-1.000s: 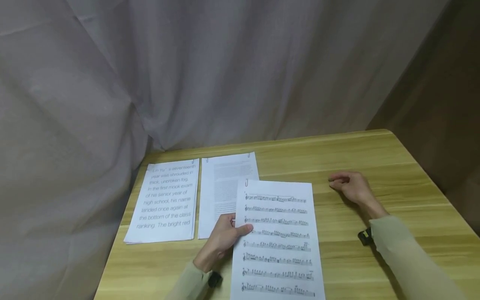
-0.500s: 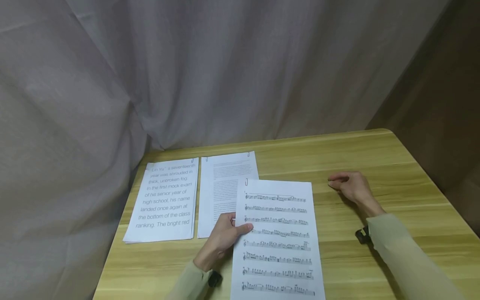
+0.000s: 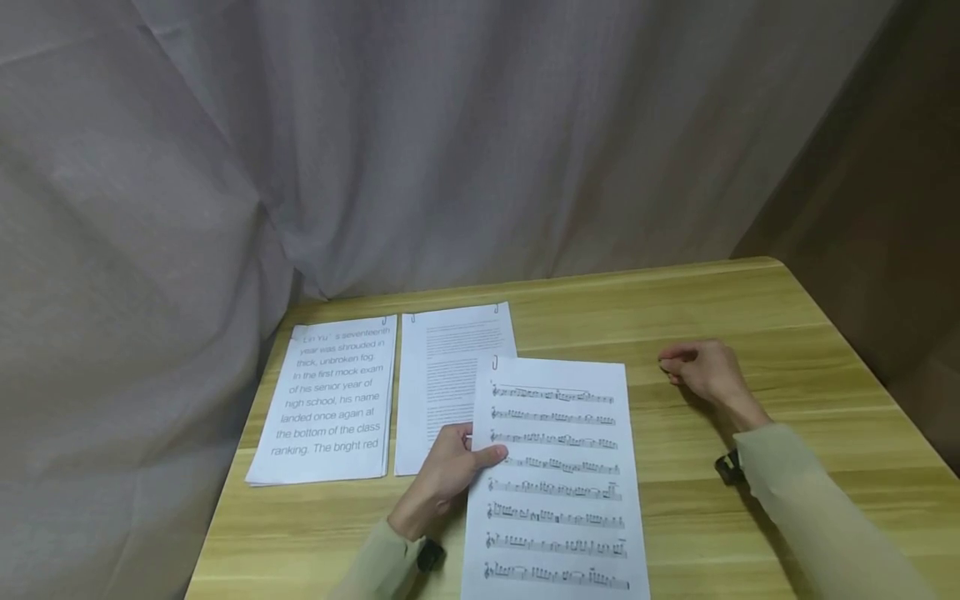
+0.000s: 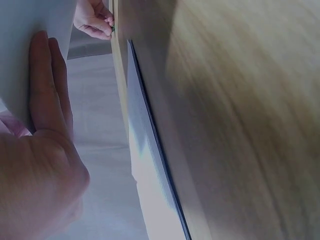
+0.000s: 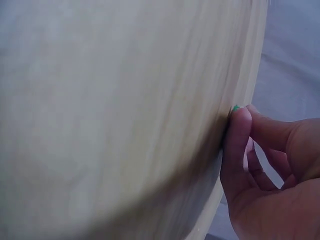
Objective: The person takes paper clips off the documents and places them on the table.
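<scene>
My left hand point(image 3: 452, 467) holds the sheet music point(image 3: 558, 500) by its left edge in the head view, thumb on the printed face and fingers behind. A paper clip point(image 3: 495, 362) sits at the music's top left corner. In the left wrist view the fingers point(image 4: 45, 85) lie straight along the back of the paper. To the right, my right hand point(image 3: 712, 372) is low over the wooden table point(image 3: 780, 333). Its thumb and index finger pinch a small green piece point(image 5: 236, 107), mostly covered by the fingertips.
A large-print text stack point(image 3: 330, 400) lies at the table's left, with a clip at its top edge. Beside it is a small-print text sheet point(image 3: 412, 392) with two clips, partly covered by the music. A grey curtain point(image 3: 480, 150) hangs behind the table.
The right hand's fingertips have shifted slightly, and a dark bit shows at their tips again. The left hand and the sheet music have barely moved.
</scene>
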`<state>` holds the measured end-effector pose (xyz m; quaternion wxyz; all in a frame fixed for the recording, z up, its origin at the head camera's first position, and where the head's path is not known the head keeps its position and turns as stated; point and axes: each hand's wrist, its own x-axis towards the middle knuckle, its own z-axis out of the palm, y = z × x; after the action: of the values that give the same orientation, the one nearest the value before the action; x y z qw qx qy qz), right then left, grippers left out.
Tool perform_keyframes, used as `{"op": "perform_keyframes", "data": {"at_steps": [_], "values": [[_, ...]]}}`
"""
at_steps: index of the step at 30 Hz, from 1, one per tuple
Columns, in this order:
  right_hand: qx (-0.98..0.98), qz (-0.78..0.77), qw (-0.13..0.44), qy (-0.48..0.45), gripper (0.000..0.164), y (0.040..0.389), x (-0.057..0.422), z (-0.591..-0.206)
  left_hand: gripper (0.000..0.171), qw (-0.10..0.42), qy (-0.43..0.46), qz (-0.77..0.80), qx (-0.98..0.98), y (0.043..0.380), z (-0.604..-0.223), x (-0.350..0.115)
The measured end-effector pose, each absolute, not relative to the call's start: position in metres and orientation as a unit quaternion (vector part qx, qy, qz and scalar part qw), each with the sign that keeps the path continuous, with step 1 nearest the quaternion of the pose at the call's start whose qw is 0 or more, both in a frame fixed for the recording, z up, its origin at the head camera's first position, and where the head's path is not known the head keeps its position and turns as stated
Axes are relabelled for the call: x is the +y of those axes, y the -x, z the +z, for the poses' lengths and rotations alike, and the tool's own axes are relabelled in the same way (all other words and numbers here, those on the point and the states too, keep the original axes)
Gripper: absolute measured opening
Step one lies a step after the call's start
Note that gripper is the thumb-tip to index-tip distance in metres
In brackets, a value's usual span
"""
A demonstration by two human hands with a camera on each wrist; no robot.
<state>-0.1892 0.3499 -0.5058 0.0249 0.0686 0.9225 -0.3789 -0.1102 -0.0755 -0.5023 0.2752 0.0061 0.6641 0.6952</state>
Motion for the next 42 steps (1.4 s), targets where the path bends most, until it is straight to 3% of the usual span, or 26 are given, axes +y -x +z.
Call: {"op": "perform_keyframes", "data": {"at_steps": [18,28,42], "values": [[0.932,-0.355,-0.004,-0.077,0.020,0.196,0.343,-0.516,0.029,0.282,-0.006,0.695,0.661,0.108,-0.504,-0.077],[0.887,-0.441,-0.027,-0.135,0.038,0.182,0.338,-0.497,0.031,0.282,-0.005,0.709,0.647,0.107,-0.504,-0.076],[0.902,-0.423,-0.083,0.023,0.024,0.160,0.244,-0.432,0.029,0.289,-0.013,0.702,0.651,0.103,-0.503,-0.068]]}}
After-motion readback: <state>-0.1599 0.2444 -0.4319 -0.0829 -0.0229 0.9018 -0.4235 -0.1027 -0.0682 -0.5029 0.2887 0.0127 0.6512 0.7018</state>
